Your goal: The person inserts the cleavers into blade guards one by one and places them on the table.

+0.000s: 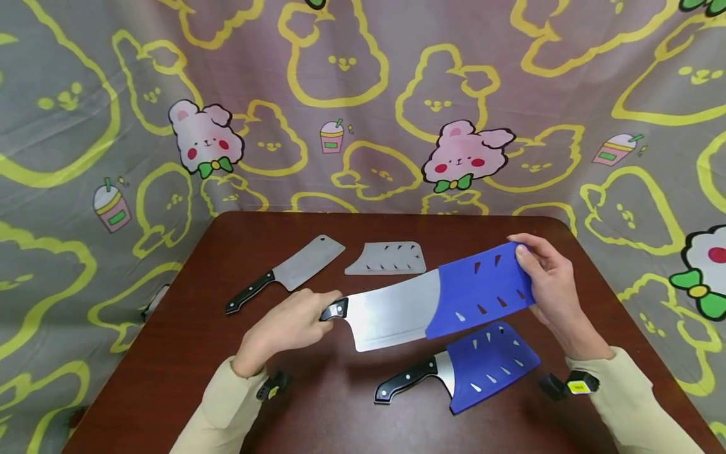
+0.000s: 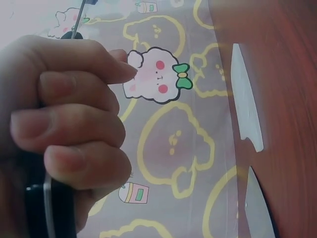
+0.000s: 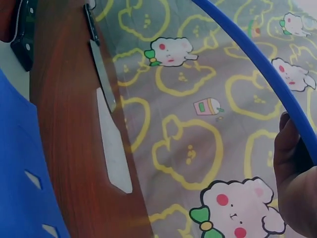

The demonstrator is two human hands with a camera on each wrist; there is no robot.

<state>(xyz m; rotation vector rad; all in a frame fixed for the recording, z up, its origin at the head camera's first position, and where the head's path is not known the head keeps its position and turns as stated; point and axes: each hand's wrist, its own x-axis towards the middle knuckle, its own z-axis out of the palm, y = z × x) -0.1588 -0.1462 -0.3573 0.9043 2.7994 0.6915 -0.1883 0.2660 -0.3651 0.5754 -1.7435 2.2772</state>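
Note:
My left hand [image 1: 295, 325] grips the black handle [image 1: 337, 309] of a cleaver [image 1: 391, 312], its blade raised over the table and pointing right. A blue blade cover [image 1: 488, 284] with slots surrounds the front part of that blade; the part nearest the handle is bare. My right hand [image 1: 547, 284] pinches the cover's far end between thumb and fingers. In the right wrist view, the cover's blue edge [image 3: 262, 59] runs beside the right thumb. In the left wrist view, the left fingers [image 2: 84, 119] curl round the handle.
Below the held cleaver, a second cleaver [image 1: 405, 378] lies in a blue cover [image 1: 493, 366]. Farther back on the brown table [image 1: 170, 353] lie a bare cleaver [image 1: 309, 261] and a grey slotted blade cover [image 1: 388, 258]. A patterned curtain [image 1: 363, 176] surrounds the table's back and sides.

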